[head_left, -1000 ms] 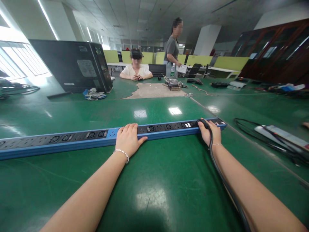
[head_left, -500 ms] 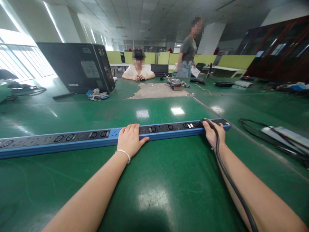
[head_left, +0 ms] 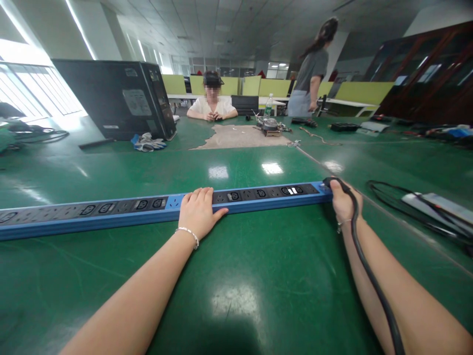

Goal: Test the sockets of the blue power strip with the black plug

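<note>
A long blue power strip (head_left: 254,201) with black socket panels lies across the green table. My left hand (head_left: 199,212) grips it near the middle, fingers over the top face and thumb along the front edge. My right hand (head_left: 343,199) is closed around a black plug (head_left: 337,183) at the strip's right end. From that plug a thick black cable (head_left: 364,266) runs down over my right forearm. Whether the plug sits in a socket cannot be made out, as my hand covers that end.
A black computer case (head_left: 114,98) stands at the left, with gloves (head_left: 148,142) beside it. Cables and a white box (head_left: 439,212) lie at the right. Across the table a person (head_left: 212,106) sits; another person (head_left: 312,69) stands behind. A bottle (head_left: 268,106) is at the far edge.
My right hand has moved right along the strip with the plug, from the sockets to the end. My left hand stays in place. The standing person has moved right and turned.
</note>
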`<state>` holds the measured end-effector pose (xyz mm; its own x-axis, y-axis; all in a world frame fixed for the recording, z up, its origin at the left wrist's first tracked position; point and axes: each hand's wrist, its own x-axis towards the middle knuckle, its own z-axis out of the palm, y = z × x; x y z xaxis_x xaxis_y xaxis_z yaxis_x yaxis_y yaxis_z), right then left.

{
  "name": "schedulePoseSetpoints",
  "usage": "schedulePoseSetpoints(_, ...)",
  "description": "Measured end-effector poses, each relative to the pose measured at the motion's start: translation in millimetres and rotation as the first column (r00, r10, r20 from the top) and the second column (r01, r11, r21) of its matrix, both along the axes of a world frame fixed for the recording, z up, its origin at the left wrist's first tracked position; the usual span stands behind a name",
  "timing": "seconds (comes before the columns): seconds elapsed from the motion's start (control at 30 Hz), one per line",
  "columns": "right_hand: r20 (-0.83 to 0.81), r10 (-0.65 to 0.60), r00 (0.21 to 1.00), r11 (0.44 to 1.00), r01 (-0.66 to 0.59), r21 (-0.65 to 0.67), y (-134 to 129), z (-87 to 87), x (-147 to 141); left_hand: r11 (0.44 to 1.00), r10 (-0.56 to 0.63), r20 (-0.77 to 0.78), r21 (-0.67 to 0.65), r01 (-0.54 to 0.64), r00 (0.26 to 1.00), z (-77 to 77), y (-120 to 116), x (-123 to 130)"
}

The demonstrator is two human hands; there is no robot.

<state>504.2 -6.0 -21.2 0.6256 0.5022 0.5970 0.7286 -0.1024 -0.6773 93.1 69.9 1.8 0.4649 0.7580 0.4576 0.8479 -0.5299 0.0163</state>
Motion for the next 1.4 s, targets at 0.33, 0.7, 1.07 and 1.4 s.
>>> schedulePoseSetpoints(0.33, -0.014, -0.056, 0.998, 0.986, 0.053, -0.159, 1, 12.4, -9, 1.0, -0.003, 0.007, -0.013, 0.003, 1.0, 0.2, 0, 1)
schedulePoseSetpoints(0.7, 0.064, -0.096, 0.993, 0.968, 0.108, -0.227, 0, 6.2, -4, 1.0, 0.001, 0.003, 0.001, -0.001, 1.0, -0.4, 1, 0)
schedulePoseSetpoints(1.07, 0.203, -0.063, 0.977, 0.951, 0.121, -0.285, 0, -3.0, 6, 1.0, 0.005, 0.009, 0.009, -0.005, 1.0, -2.6, 1, 1)
schedulePoseSetpoints(1.4, 0.171, -0.109, 0.979, 0.96, 0.148, -0.237, 4, -2.6, 4, 1.0, 0.014, 0.013, 0.008, -0.014, 1.0, -1.5, 1, 1)
